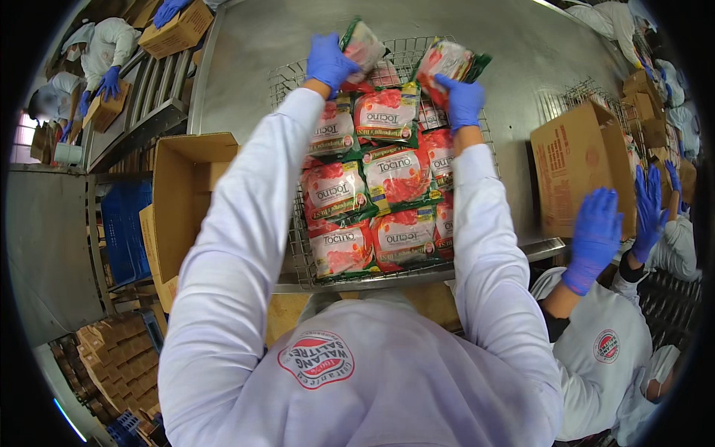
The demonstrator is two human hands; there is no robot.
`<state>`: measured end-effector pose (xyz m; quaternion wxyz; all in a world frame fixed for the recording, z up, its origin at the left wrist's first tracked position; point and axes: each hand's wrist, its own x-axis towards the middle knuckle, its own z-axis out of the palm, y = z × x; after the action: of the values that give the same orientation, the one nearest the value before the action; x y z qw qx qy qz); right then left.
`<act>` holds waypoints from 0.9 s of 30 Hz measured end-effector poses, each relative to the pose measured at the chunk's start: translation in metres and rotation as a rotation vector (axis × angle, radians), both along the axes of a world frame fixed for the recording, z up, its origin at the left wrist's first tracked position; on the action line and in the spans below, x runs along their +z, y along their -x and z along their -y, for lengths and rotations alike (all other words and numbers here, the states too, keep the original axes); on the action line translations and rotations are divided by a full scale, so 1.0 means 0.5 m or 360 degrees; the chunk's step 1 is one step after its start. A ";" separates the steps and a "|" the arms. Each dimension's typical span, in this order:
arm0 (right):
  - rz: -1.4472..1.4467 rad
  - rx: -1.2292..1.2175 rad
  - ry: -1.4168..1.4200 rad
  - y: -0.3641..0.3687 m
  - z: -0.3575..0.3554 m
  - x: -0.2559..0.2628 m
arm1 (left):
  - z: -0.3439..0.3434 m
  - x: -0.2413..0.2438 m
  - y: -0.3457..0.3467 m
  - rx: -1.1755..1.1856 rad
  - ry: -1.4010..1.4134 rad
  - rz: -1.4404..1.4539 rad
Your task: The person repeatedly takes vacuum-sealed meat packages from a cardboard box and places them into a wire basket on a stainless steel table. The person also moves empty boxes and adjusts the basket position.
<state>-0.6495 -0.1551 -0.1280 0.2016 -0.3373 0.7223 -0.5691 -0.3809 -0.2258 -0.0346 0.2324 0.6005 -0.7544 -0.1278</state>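
Note:
A wire basket (pixel 299 254) lies before me on a steel table, packed with several plastic pouches of tocino (pixel 395 174). My left hand (pixel 330 62), in a blue glove, grips one pouch (pixel 364 50) at the basket's far side, tilted up off the others. In my right hand (pixel 462 100), also gloved in blue, another pouch (pixel 444 62) is held at a slant over the far right corner. Both held pouches are partly covered by my fingers. Under my right forearm, some of the pouches along the basket's right side are hidden.
At my left stands an open cardboard box (pixel 181 179), above a blue crate (pixel 127 232). A co-worker's raised gloved hands (pixel 595 234) are close on my right, near another open box (pixel 567 173). Roller conveyor (pixel 159 84) and other workers are at far left.

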 end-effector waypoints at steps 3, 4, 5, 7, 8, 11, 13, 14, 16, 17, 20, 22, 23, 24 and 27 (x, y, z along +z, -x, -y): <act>0.0004 0.0715 -0.0064 0.048 -0.032 0.186 | -0.004 0.094 -0.105 -0.0335 -0.0022 0.0339; 0.0218 0.0941 -0.0047 0.068 -0.043 0.229 | -0.003 0.126 -0.132 -0.0507 -0.0200 0.0392; 0.0437 0.1176 -0.0027 0.076 -0.049 0.255 | -0.011 0.153 -0.157 -0.0562 -0.0667 0.0332; 0.0421 0.1423 -0.0215 0.069 -0.034 0.258 | -0.030 0.131 -0.198 -0.0666 -0.1230 0.0170; 0.0425 0.1572 -0.0298 0.048 -0.022 0.236 | -0.039 0.101 -0.203 -0.0755 -0.1323 0.0261; -0.0366 0.1736 -0.0595 -0.024 0.023 0.163 | -0.048 -0.006 -0.210 -0.0867 -0.1300 0.0492; -0.0379 0.1858 -0.1134 -0.079 0.049 0.144 | -0.060 -0.012 -0.194 -0.0844 -0.1475 0.0666; -0.0279 0.1885 -0.1181 -0.089 0.047 0.147 | -0.063 0.002 -0.185 -0.0890 -0.1498 0.0653; -0.0087 0.1942 -0.1276 -0.113 0.027 0.190 | -0.071 0.011 -0.188 -0.0906 -0.1511 0.0662; -0.0245 0.1989 -0.1286 -0.116 0.033 0.182 | -0.071 0.013 -0.186 -0.0898 -0.1497 0.0697; -0.0681 0.2107 -0.1297 -0.119 0.045 0.208 | -0.060 -0.001 -0.191 -0.0942 -0.1436 0.0719; -0.0634 0.2078 -0.1254 -0.148 0.024 0.248 | -0.060 -0.009 -0.202 -0.0955 -0.1308 0.0724; -0.0608 0.2057 -0.1228 -0.150 0.014 0.257 | -0.055 -0.014 -0.202 -0.0975 -0.1381 0.0728; -0.0687 0.2115 -0.1350 -0.134 0.027 0.226 | -0.043 -0.019 -0.191 -0.1014 -0.1434 0.0750; -0.0392 0.1942 -0.1227 -0.099 -0.021 0.187 | -0.051 -0.001 -0.188 -0.1010 -0.1561 0.0679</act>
<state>-0.6001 -0.1445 -0.0346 0.5045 -0.6462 0.5722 -0.0188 -0.2870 -0.2005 -0.0351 -0.2756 0.3961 -0.7794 -0.3996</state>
